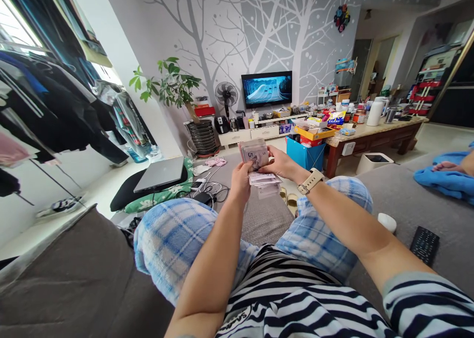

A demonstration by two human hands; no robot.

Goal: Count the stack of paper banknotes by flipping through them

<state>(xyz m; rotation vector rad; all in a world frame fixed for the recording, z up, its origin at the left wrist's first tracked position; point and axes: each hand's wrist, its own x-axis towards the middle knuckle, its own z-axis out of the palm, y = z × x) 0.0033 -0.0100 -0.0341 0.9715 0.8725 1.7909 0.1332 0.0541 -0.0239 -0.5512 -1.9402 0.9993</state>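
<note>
Between the two hands are paper banknotes (254, 153); the left hand (240, 182) grasps them, and the right hand (278, 162) also pinches them.

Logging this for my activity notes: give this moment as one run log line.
left hand: holds banknotes | right hand: holds banknotes | nearby: laptop

You had in view one left hand (240, 182), one right hand (278, 162), one wad of banknotes (255, 154), one wristwatch (310, 181), one television (266, 89), one pedestal fan (226, 94), one potted plant (168, 83), one laptop (159, 174), one remote control (424, 245) and two sandals (292, 204).
</note>
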